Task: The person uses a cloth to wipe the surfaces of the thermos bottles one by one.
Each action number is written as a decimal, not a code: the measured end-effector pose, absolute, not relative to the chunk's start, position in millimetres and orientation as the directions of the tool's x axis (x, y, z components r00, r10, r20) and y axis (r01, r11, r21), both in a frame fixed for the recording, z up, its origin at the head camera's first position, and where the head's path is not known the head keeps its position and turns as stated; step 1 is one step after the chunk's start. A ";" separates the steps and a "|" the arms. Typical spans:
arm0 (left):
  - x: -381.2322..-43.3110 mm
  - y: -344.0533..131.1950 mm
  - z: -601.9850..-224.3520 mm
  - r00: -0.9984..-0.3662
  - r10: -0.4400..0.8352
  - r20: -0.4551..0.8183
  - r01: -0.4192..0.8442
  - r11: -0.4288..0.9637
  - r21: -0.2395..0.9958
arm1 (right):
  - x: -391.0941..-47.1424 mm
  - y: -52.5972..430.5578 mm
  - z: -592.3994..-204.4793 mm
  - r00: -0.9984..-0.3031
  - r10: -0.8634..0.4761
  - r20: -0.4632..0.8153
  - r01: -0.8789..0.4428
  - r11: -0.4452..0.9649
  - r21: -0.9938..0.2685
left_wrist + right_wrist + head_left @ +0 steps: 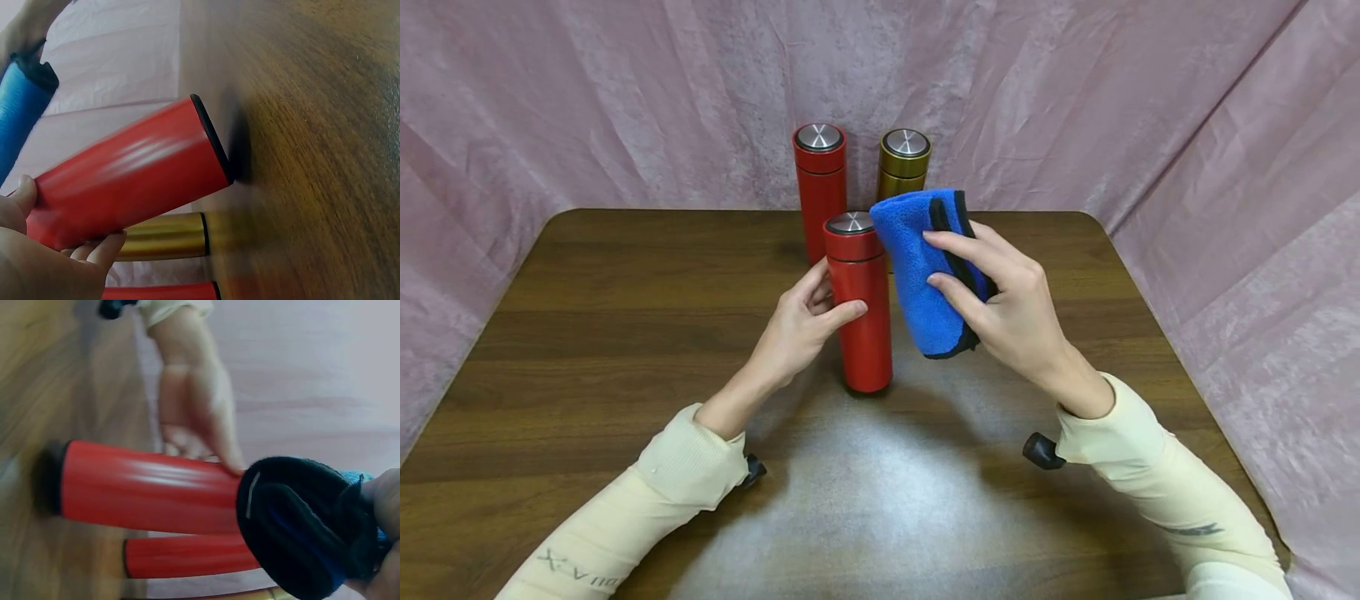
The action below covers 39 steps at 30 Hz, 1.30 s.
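My left hand (793,329) grips a red thermos flask (867,350) from its left side, thumb in front and fingers behind. The flask has a steel-topped lid and a black base. It tilts in the left wrist view, with the base's edge at or just above the table; contact cannot be told. My right hand (1018,304) holds a folded blue cloth (913,275) with black edging, just right of the flask's upper part. In the right wrist view the cloth's dark folded end (294,525) covers the flask's top.
Behind stand a second red flask (820,187) and a gold flask (904,171), partly hidden by the cloth. The wooden table (625,333) ends at pink curtains (700,100) at the back and sides. A black wrist device (1043,450) hangs below the right cuff.
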State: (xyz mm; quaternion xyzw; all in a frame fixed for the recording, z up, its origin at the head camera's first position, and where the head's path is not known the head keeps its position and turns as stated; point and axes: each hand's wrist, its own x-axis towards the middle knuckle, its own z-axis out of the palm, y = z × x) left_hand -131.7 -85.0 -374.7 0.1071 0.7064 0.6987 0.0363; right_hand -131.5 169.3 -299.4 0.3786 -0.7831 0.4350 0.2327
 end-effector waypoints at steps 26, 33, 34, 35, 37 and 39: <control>-130.3 -83.1 -377.6 -0.981 0.151 0.124 0.123 -0.012 0.992 | -110.2 170.4 -363.1 -0.645 -0.619 0.448 -0.764 0.534 -0.363; -129.7 -82.3 -377.4 -0.984 0.146 0.106 0.107 0.001 0.994 | -96.7 178.1 -371.8 -0.707 -0.677 0.203 -0.691 0.603 -0.399; -129.6 -81.9 -377.1 -0.984 0.147 0.106 0.107 0.002 0.994 | -95.6 179.0 -372.1 -0.710 -0.685 0.165 -0.682 0.609 -0.405; -129.3 -81.5 -376.7 -0.983 0.147 0.106 0.108 0.004 0.994 | -94.9 179.7 -372.8 -0.709 -0.693 0.127 -0.675 0.616 -0.406; -129.0 -80.9 -376.0 -0.983 0.149 0.106 0.109 0.007 0.994 | -94.5 180.2 -373.8 -0.698 -0.713 0.066 -0.672 0.620 -0.405; -128.7 -80.2 -375.8 -0.982 0.156 0.106 0.109 0.009 0.994 | -95.1 180.3 -373.2 -0.676 -0.737 0.012 -0.677 0.615 -0.404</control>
